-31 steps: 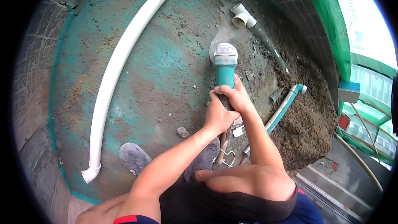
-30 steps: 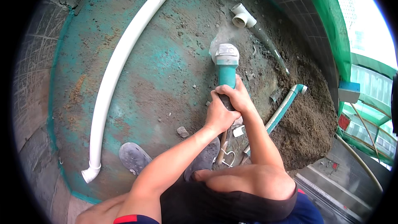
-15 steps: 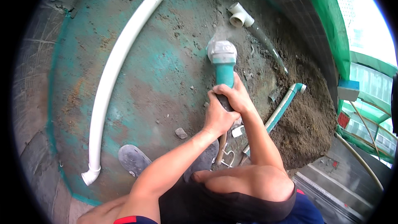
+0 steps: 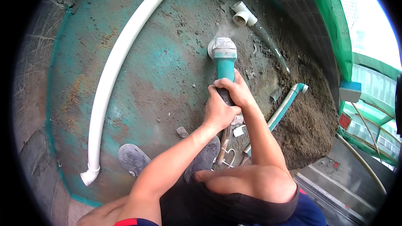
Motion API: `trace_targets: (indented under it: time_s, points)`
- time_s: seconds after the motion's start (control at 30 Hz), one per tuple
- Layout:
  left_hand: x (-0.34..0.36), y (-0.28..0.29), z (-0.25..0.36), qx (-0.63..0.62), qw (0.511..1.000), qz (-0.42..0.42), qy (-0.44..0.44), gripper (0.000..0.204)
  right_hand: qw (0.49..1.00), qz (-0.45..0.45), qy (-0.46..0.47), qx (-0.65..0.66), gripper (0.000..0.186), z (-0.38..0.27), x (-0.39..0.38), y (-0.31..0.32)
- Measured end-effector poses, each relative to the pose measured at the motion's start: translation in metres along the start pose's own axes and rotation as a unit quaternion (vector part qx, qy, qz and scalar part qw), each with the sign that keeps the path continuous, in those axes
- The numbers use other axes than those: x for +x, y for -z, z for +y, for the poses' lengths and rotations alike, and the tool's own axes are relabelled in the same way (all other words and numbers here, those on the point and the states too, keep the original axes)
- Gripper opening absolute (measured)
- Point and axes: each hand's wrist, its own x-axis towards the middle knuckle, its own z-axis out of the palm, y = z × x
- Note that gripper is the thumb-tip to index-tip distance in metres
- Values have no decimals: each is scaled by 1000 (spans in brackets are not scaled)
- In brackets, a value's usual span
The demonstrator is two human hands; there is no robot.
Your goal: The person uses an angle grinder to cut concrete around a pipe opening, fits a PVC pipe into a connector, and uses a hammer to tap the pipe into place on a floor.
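Both hands are closed round a teal angle grinder (image 4: 226,69) with a dusty grey head. My right hand (image 4: 239,92) grips its body nearer the head. Behind it, my left hand (image 4: 218,111) wraps the dark rear part, the two hands touching. The grinder's head points away from me, low over the dirt-covered floor, and dust hangs just beyond it. Its disc is partly hidden by the head. Ahead and slightly right of the tool lies a white pipe tee (image 4: 243,14), joined to a dirty grey pipe (image 4: 270,46).
A long white pipe (image 4: 111,67) with an elbow lies on the left. To the right are a teal-and-white pipe (image 4: 284,106) and a heap of sandy soil (image 4: 312,129). A stone (image 4: 182,132) sits near my shoes (image 4: 134,159). Green netting (image 4: 335,21) hangs at far right.
The grinder and both hands have shifted slightly away from me and a little to the left. Both hands keep their grip.
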Motion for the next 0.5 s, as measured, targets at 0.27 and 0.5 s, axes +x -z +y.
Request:
trace_targets:
  time_s: [0.27,0.5]
  points:
    - [-2,-8,-2,-4,1000,-5,-24,84,1000,17,1,2,54,3,-1,10]
    - [4,-5,-6,6,1000,-12,-10,83,1000,20,-13,1,55,4,5,5]
